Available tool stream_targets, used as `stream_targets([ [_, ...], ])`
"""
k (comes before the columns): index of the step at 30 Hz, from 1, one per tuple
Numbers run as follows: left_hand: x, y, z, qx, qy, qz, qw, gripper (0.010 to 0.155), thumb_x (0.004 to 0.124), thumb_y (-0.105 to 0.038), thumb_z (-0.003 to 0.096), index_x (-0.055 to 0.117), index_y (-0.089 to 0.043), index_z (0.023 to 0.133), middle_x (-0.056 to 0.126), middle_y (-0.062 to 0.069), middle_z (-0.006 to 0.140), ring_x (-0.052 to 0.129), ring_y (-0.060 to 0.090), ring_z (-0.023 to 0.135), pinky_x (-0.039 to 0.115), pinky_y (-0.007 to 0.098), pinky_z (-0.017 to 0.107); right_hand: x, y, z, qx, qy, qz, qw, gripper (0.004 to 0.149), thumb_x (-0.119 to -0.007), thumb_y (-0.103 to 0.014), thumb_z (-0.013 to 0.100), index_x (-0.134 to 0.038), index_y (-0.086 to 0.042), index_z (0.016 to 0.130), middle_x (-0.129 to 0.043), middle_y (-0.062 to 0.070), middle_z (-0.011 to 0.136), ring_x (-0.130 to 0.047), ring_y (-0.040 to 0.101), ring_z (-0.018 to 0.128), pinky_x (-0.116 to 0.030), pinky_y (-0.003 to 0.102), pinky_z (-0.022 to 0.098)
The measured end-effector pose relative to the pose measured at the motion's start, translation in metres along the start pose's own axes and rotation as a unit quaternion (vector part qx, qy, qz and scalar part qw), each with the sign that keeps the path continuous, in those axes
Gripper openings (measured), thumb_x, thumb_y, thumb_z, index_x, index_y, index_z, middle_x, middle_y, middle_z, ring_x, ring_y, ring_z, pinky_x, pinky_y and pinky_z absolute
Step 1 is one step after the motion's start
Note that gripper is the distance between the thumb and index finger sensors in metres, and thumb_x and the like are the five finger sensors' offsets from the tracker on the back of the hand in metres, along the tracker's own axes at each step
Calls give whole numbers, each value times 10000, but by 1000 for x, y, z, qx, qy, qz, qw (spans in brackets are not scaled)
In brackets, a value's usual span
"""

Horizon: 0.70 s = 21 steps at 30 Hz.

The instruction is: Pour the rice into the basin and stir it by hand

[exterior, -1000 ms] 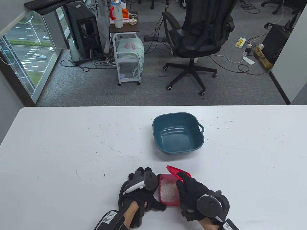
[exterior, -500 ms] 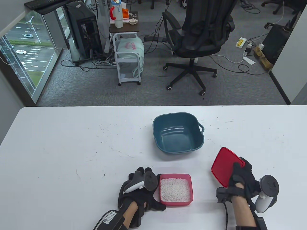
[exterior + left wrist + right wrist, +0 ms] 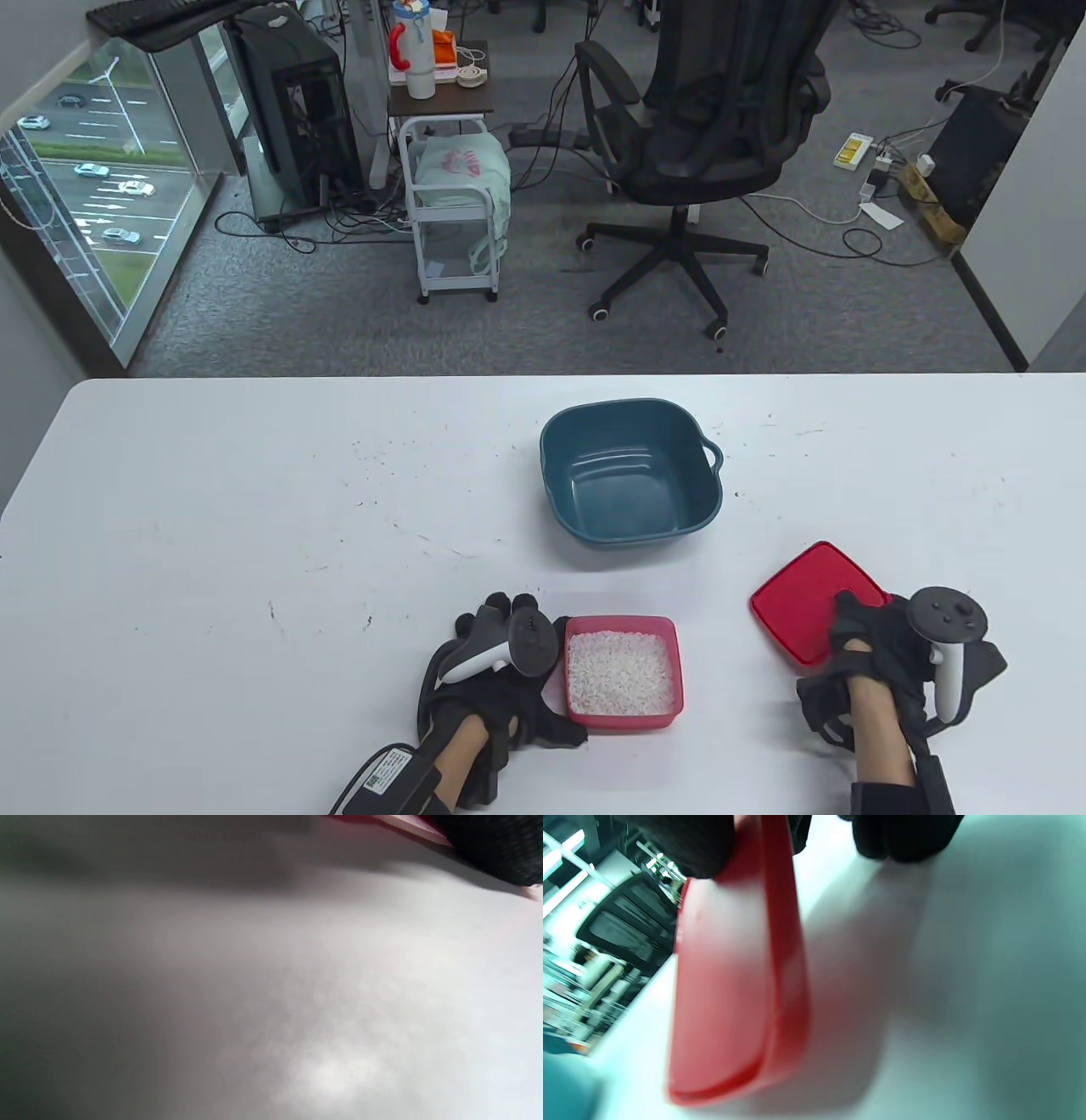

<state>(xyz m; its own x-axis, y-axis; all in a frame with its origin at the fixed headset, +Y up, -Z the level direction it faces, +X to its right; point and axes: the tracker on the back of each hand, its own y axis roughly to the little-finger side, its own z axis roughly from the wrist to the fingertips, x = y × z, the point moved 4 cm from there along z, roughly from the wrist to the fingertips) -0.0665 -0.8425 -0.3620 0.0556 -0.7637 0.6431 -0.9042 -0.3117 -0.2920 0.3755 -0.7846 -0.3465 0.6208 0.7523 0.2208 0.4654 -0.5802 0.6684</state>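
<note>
A red box (image 3: 670, 675) of white rice (image 3: 618, 672) stands uncovered near the table's front edge. My left hand (image 3: 501, 654) rests against its left side, fingers curled along the wall; the left wrist view is a blur of table with a sliver of red box (image 3: 407, 825). The empty blue basin (image 3: 629, 471) sits behind the box at mid table. To the right, my right hand (image 3: 857, 632) pinches the near edge of the red lid (image 3: 802, 598), which lies low over the table. In the right wrist view the red lid (image 3: 734, 984) hangs from my fingers (image 3: 687, 844).
The white table (image 3: 254, 526) stretches wide to the left and right. Beyond its far edge are an office chair (image 3: 704, 127), a small white cart (image 3: 454, 204) and cables on the floor.
My right hand lifted the red lid off the rice box, carried it right, and lowered it toward the table. The left hand and the box stayed put.
</note>
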Motion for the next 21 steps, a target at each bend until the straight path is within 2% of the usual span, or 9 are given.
stream_targets([
  [3, 0, 0, 0, 0, 0, 0, 1000, 1260, 791, -796, 206, 2, -416, 1112, -204, 163, 1110, -202, 541, 980, -46, 783, 612, -3, 4, 4, -31, 14, -107, 994, 736, -829, -481, 332, -651, 7, 853, -325, 337, 1005, -564, 553, 861, -567, 685, 581],
  [5, 0, 0, 0, 0, 0, 0, 1000, 1262, 790, -797, 207, -2, -417, 1112, -206, 162, 1110, -204, 541, 979, -47, 783, 611, -6, 6, 7, -42, 21, -139, 989, 768, -830, -500, 326, -642, 22, 856, -282, 334, 1011, -531, 550, 874, -537, 686, 591],
  [6, 0, 0, 0, 0, 0, 0, 1000, 1260, 790, -797, 207, -1, -417, 1111, -204, 161, 1111, -203, 540, 980, -47, 783, 612, -9, 6, 8, -49, 26, -169, 984, 741, -852, -467, 335, -630, 6, 861, -270, 330, 1015, -513, 553, 883, -517, 698, 599],
  [7, 0, 0, 0, 0, 0, 1, 1000, 1260, 790, -797, 207, -1, -417, 1111, -205, 161, 1110, -203, 541, 979, -47, 784, 611, -10, 4, 7, -51, 38, -202, 977, 689, -808, -464, 354, -624, -35, 861, -275, 324, 1018, -513, 549, 890, -522, 700, 600],
  [11, 0, 0, 0, 0, 1, 1, 1000, 1261, 788, -797, 207, -1, -412, 1112, -207, 161, 1110, -205, 540, 979, -48, 784, 610, -16, 0, 6, -37, 34, -222, 974, 678, -759, -462, 388, -592, -59, 906, -289, 320, 1031, -516, 552, 900, -521, 719, 598],
  [17, 0, -1, 0, 4, -1, -1, 1000, 1260, 795, -791, 212, 10, -402, 1117, -197, 169, 1114, -197, 549, 981, -43, 788, 612, -15, 1, 6, -33, 35, -230, 972, 686, -752, -490, 389, -597, -76, 914, -311, 311, 1035, -516, 551, 906, -512, 733, 597],
  [21, -6, 1, -5, 16, -21, -3, 1000, 1240, 824, -766, 219, 94, -375, 1141, -115, 170, 1149, -125, 557, 1009, 9, 784, 644, -6, -20, -12, 3, 82, -292, 953, 702, -737, -499, 393, -595, -100, 953, -285, 304, 1047, -494, 553, 919, -506, 733, 604],
])
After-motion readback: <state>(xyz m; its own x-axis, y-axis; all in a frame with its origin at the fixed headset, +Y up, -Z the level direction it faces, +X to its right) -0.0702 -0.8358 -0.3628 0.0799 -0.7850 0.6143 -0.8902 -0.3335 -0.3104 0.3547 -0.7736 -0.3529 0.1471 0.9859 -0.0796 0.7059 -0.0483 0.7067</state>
